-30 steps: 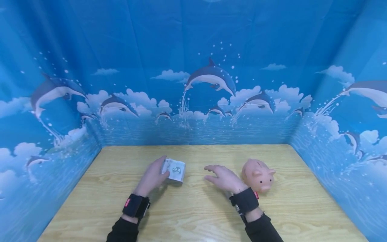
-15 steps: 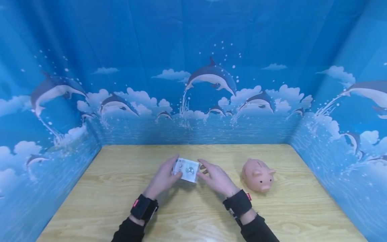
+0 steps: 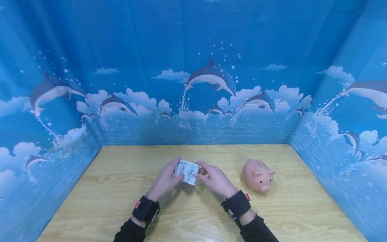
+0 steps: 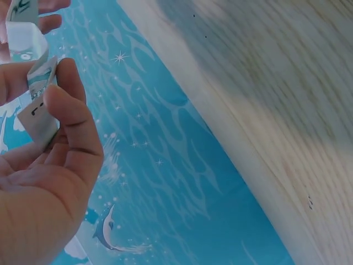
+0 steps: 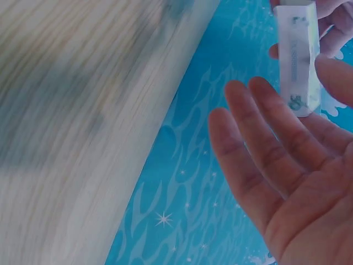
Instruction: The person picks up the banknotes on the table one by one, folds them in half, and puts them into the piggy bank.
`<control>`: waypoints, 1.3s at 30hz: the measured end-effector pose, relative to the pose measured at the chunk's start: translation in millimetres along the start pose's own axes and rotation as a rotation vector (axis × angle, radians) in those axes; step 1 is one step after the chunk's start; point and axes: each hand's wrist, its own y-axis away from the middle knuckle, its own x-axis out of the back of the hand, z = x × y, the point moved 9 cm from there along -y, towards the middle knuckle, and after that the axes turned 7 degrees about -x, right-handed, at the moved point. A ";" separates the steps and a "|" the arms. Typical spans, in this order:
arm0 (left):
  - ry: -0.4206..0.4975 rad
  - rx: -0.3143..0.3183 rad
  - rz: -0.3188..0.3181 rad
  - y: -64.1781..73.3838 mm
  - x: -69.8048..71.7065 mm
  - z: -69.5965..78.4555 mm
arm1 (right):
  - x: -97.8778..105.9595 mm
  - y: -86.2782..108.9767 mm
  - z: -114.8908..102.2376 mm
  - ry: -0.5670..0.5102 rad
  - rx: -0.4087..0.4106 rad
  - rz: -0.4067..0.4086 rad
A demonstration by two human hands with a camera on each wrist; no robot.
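A folded banknote, pale with a printed figure, is held up over the middle of the table between both hands. My left hand pinches its left side with thumb and fingers; the left wrist view shows the banknote bent into folds. At the right edge, my right hand pinches it between thumb and forefinger. In the right wrist view the banknote shows a printed 50, and the other fingers of that hand are extended and spread apart.
A pink piggy bank with a slot on its back stands to the right of my right hand. The wooden table is enclosed at the back and sides by a blue dolphin curtain.
My left hand has carried the banknote to the right. The right hand has come left to meet it and now pinches its right edge. The note has tilted slightly.
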 end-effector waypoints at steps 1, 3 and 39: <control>-0.002 0.000 0.001 0.2 0.1 0.5 | 0.4 0.0 -0.6 -0.012 -0.001 0.008; -0.005 0.001 0.002 0.5 -0.2 0.7 | 1.3 -0.2 -1.5 -0.032 -0.004 0.029; 0.213 0.042 0.195 -6.0 8.9 -2.6 | 21.0 -8.1 7.9 -0.231 -0.108 0.177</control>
